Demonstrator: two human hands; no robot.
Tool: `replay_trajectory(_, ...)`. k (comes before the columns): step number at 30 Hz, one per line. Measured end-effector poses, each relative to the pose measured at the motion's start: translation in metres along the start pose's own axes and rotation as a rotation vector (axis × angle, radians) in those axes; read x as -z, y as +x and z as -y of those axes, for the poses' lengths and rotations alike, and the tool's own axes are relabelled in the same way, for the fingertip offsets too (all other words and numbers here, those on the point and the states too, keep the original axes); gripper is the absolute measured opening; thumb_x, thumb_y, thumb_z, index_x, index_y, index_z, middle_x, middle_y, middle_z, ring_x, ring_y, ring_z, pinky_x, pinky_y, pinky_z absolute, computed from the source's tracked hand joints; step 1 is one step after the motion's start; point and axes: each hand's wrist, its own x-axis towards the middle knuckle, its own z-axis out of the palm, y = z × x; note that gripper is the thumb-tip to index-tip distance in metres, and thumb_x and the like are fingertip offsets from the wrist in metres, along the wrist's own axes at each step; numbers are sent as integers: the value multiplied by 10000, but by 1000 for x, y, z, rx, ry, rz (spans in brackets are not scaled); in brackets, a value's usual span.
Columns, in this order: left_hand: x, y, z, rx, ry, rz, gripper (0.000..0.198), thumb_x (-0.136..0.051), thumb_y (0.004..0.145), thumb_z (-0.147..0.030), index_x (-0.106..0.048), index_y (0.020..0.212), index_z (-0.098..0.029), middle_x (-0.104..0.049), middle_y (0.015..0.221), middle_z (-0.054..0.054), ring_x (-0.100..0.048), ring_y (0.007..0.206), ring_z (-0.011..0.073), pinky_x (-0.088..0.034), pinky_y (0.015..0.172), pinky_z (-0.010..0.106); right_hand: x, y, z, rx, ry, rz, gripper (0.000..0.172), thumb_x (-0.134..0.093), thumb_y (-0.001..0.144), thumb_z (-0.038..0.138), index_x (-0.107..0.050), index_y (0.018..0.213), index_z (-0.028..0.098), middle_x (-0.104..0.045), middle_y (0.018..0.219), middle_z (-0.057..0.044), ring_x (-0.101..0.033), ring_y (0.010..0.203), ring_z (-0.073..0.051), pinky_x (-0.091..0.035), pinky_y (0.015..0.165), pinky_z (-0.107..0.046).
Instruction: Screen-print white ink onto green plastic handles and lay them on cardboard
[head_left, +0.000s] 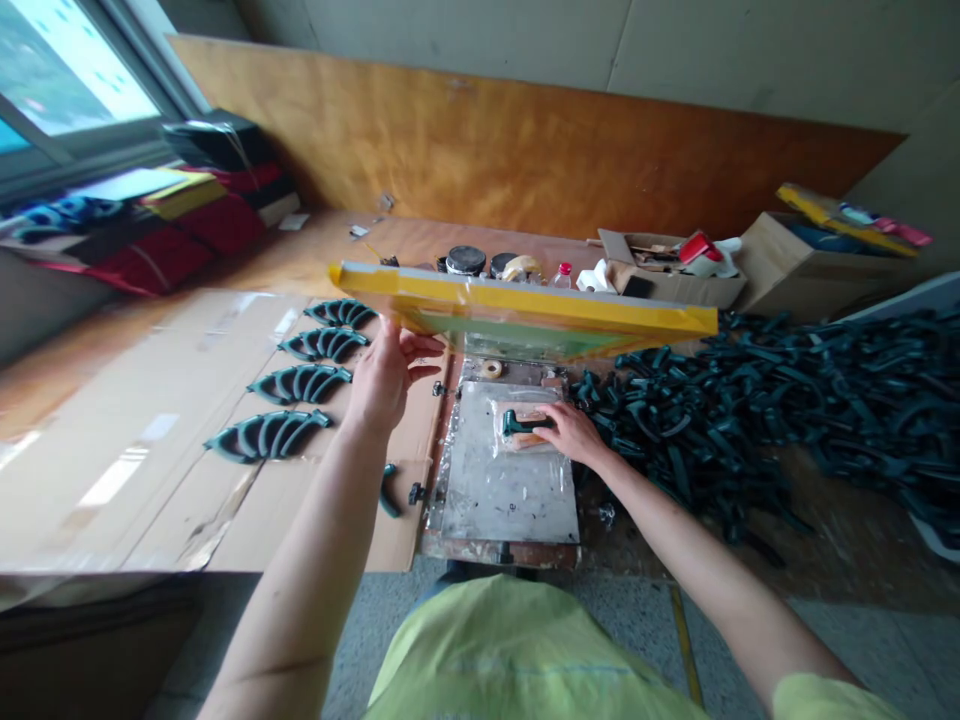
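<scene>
A silk-screen frame (pixel 525 312) edged in yellow tape is tilted up above the print bed, with green mesh (pixel 517 335) showing beneath it. My left hand (pixel 388 378) is raised under its near edge, fingers spread against the frame. My right hand (pixel 574 433) grips a dark green curved plastic part (pixel 519 423) lying on a plastic-wrapped pad (pixel 519 440). That pad rests on a scuffed metal plate (pixel 510 490). Left of the bed, several matching dark green arched parts (pixel 300 384) lie in a row on flattened cardboard (pixel 150 450).
A large heap of dark green parts (pixel 712 420) lies right of the bed. Ink tins (pixel 465 261), a small bottle (pixel 562 277) and cardboard boxes (pixel 667 270) stand behind the frame. A plywood board (pixel 525 140) stands along the back; folded fabrics (pixel 150 235) lie by the window.
</scene>
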Motion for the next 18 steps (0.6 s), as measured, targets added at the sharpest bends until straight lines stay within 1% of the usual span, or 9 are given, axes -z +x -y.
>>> replay_trajectory(3, -7, -18, 22, 16, -7, -139, 493, -492, 841, -647, -604, 1019, -201, -684, 790, 26, -640, 696, 133, -499, 579, 222, -10, -9, 23, 47, -72, 48, 271, -638, 871, 280, -642, 1142, 269, -599, 996, -47, -554, 999, -196, -417, 871, -321)
replay_trajectory(5, -11, -48, 53, 224, 57, -82, 546, -549, 802, -656, -603, 1065, -180, -706, 831, 62, -660, 709, 161, -506, 563, 241, -9, -15, 45, 21, -62, -21, 196, -623, 884, 251, -672, 1073, 245, -588, 956, -48, -548, 962, -191, -417, 856, -314)
replay_trajectory(7, -13, -84, 89, 572, 134, 104, 610, -580, 763, -681, -626, 1050, -144, -725, 908, 133, -690, 755, 220, -522, 553, 284, -9, -26, 73, 61, -39, -98, 175, -608, 895, 264, -682, 1046, 217, -589, 935, -62, -540, 938, -199, -421, 837, -317)
replay_trajectory(8, -12, -100, 106, 672, 122, 130, 608, -579, 761, -684, -627, 1047, -149, -727, 955, 147, -700, 811, 242, -534, 575, 299, -10, -33, 87, 121, -26, -113, 179, -595, 904, 271, -681, 1049, 210, -594, 924, -66, -538, 929, -203, -422, 832, -320)
replay_trajectory(10, -1, -124, 132, 746, 88, 87, 562, -585, 759, -674, -635, 965, -153, -731, 947, 141, -706, 861, 257, -532, 588, 296, -14, -46, 106, 296, 20, -64, 192, -566, 922, 282, -673, 1069, 220, -612, 911, -61, -547, 916, -199, -424, 834, -318)
replay_trajectory(12, 27, -135, 147, 725, 122, -15, 533, -572, 762, -665, -639, 857, -145, -735, 865, 127, -708, 823, 248, -517, 572, 279, -13, -55, 101, 328, 68, -5, 203, -527, 946, 288, -654, 1094, 231, -640, 939, -52, -572, 918, -182, -429, 837, -300)
replay_trajectory(13, 47, -136, 151, 709, 180, -69, 534, -549, 769, -664, -641, 815, -139, -734, 825, 124, -706, 783, 240, -510, 561, 276, -11, -58, 89, 229, 61, 2, 209, -502, 958, 285, -642, 1100, 222, -652, 965, -57, -586, 927, -178, -434, 832, -292)
replay_trajectory(16, 120, -133, 160, 674, 427, -280, 520, -434, 818, -623, -638, 782, -146, -732, 774, 104, -683, 682, 210, -513, 549, 289, 0, -58, 32, -328, -134, 70, 219, -463, 961, 249, -597, 1100, 146, -680, 979, -131, -622, 968, -226, -443, 815, -321)
replay_trajectory(18, 163, -132, 168, 730, 624, -384, 478, -365, 840, -573, -591, 743, -163, -715, 710, 101, -670, 623, 209, -518, 534, 304, 4, -57, -4, -541, -239, 256, 290, -525, 922, 283, -548, 1154, 109, -691, 972, -176, -635, 994, -279, -443, 819, -361)
